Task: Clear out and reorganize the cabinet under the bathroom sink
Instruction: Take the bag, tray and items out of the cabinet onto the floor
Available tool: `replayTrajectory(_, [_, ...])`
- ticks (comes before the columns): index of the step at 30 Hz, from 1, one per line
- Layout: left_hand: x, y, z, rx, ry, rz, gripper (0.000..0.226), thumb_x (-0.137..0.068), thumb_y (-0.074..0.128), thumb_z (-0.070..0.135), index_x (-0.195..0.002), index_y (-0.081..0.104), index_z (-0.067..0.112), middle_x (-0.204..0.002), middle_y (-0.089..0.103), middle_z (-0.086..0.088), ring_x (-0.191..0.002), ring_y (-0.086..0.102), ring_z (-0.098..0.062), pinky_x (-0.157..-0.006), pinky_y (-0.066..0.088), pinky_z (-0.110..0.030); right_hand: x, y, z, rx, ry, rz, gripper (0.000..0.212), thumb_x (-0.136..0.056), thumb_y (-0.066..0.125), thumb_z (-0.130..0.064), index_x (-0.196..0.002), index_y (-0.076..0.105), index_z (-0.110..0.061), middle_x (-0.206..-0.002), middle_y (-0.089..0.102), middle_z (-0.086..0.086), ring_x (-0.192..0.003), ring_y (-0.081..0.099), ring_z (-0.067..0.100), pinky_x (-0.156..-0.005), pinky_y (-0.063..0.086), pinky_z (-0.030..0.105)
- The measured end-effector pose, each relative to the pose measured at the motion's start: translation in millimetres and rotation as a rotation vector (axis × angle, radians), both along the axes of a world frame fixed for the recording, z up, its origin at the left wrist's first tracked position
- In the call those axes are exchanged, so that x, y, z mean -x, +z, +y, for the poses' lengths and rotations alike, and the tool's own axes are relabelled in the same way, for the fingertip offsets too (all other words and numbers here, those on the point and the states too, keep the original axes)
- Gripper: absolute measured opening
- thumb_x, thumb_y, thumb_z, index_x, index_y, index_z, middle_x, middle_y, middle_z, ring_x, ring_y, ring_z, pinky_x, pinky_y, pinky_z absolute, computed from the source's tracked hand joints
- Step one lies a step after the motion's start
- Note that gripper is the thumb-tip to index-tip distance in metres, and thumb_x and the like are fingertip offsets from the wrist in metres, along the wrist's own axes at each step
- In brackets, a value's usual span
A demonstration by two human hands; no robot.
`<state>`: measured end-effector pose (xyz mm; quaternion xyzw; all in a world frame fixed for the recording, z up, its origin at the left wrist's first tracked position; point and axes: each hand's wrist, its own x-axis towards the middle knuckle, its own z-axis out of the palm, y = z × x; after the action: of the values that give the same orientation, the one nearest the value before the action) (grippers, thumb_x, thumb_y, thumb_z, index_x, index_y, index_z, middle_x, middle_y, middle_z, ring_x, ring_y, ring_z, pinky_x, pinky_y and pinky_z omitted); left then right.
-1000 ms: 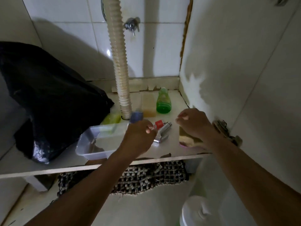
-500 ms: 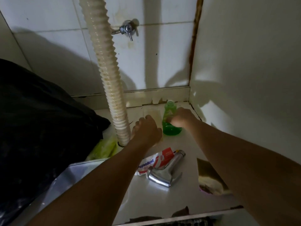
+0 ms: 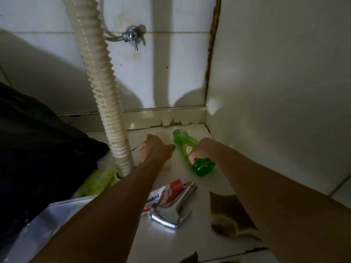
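White cabinet floor point(image 3: 190, 242) under tiled walls. Green bottle point(image 3: 191, 152), centre frame, tilted with its cap toward the back corner, fingers of right hand point(image 3: 199, 151) wrapped around its middle. Left hand point(image 3: 155, 149), just left, curled over an unclear object. Nearer: toothpaste tube point(image 3: 164, 194), chrome tap point(image 3: 171, 213). Corrugated drain hose point(image 3: 106, 103) stands left.

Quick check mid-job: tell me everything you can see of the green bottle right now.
The green bottle looks like translucent plastic, bright green, with green liquid pooled in its wider base end. It is tilted steeply, base toward the camera and narrow top end pointing back toward the rear corner of the cabinet floor. The right hand is wrapped around its middle, hiding the label area apart from a pale patch. Whether the base touches the floor cannot be told. The left hand is beside it, not touching.
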<state>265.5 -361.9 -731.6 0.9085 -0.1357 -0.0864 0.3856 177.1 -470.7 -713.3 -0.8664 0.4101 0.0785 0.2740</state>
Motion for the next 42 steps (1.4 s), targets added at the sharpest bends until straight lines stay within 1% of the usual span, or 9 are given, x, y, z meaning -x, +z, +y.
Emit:
replayTrajectory(5, [10.6,12.7,19.4,0.177,-0.004,-0.051,0.069,-0.083,0.065,0.04,-0.134,0.035,0.005,-0.125,0.051,-0.019,-0.107,0.057,-0.036,-0.088,0.053,-0.049,6.1,-14.5,19.3,0.218,-0.096,-0.101,0.064,-0.078,0.068,-0.027,-0.13,0.037,-0.005,-0.116,0.058,0.008,-0.11,0.057,0.027,-0.106,0.036,0.043])
replayTrajectory(9, [31.5,43.7,42.1,0.388,-0.049,-0.091,0.059,-0.086,0.062,0.036,-0.131,0.038,0.007,-0.121,0.053,-0.012,-0.102,0.055,-0.03,-0.087,0.052,-0.044,13.6,-10.3,31.0,0.1,-0.232,-0.262,0.052,-0.081,0.064,-0.031,-0.121,0.045,-0.006,-0.105,0.059,0.008,-0.099,0.06,0.026,-0.094,0.047,0.043])
replayTrajectory(14, [78.8,53.7,101.8,0.818,-0.038,0.221,0.055,-0.075,0.069,0.039,-0.119,0.057,0.009,-0.107,0.063,-0.007,-0.092,0.061,-0.02,-0.081,0.054,-0.037,46.5,8.9,55.2,-0.131,-0.365,-0.553,0.06,-0.081,0.071,-0.031,-0.126,0.046,-0.001,-0.101,0.056,0.01,-0.09,0.059,0.024,-0.069,0.052,0.029])
replayTrajectory(19, [123.8,45.1,179.3,1.17,-0.116,0.682,0.041,-0.078,0.066,0.015,-0.117,0.06,0.005,-0.12,0.063,-0.021,-0.104,0.062,-0.035,-0.085,0.053,-0.049,87.0,23.2,101.8,-0.881,-0.416,-1.025,0.056,-0.075,0.075,-0.021,-0.122,0.055,-0.001,-0.109,0.066,0.014,-0.098,0.064,0.027,-0.084,0.052,0.034])
replayTrajectory(24, [165.1,40.9,250.3,1.442,-0.275,0.921,0.067,-0.045,0.084,0.023,-0.109,0.068,0.01,-0.106,0.07,-0.015,-0.093,0.067,-0.031,-0.083,0.054,-0.046,120.4,47.8,151.9,-1.336,-0.049,-1.052,0.083,-0.049,0.091,-0.012,-0.122,0.053,-0.004,-0.103,0.07,0.013,-0.093,0.069,0.026,-0.074,0.059,0.032])
replayTrajectory(26, [176.5,36.0,271.9,1.475,-0.303,0.923,0.084,-0.025,0.092,0.027,-0.105,0.069,0.014,-0.1,0.071,-0.013,-0.086,0.07,-0.029,-0.081,0.055,-0.046,132.9,53.6,171.9,-1.307,0.041,-1.006,0.095,-0.034,0.096,-0.013,-0.119,0.054,-0.004,-0.103,0.07,0.013,-0.093,0.07,0.026,-0.076,0.059,0.033])
replayTrajectory(31, [198.0,30.3,313.4,1.466,-0.354,0.854,0.054,-0.023,0.092,0.038,-0.074,0.078,0.032,-0.086,0.075,-0.003,-0.077,0.073,-0.021,-0.078,0.054,-0.048,173.0,40.5,213.9,-1.22,0.181,-0.95,0.08,-0.039,0.093,-0.014,-0.11,0.058,-0.008,-0.101,0.069,0.011,-0.093,0.068,0.026,-0.081,0.058,0.038])
replayTrajectory(37, [210.6,2.0,346.0,1.18,-0.332,0.829,0.063,-0.042,0.076,0.025,-0.104,0.065,0.017,-0.089,0.072,-0.007,-0.082,0.069,-0.023,-0.064,0.057,-0.041,215.5,-10.7,241.8,-1.182,0.154,-0.933,0.044,-0.069,0.077,-0.009,-0.108,0.056,-0.009,-0.092,0.067,0.008,-0.087,0.066,0.023,-0.074,0.057,0.035])
replayTrajectory(42, [222.3,-35.9,364.7,0.891,-0.458,0.721,0.068,-0.054,0.074,0.009,-0.119,0.056,0.005,-0.107,0.068,-0.016,-0.101,0.065,-0.033,-0.089,0.052,-0.051,235.5,-48.8,260.6,-0.88,0.117,-0.747,0.049,-0.055,0.083,-0.007,-0.099,0.063,-0.012,-0.087,0.07,0.004,-0.088,0.066,0.023,-0.079,0.051,0.037])
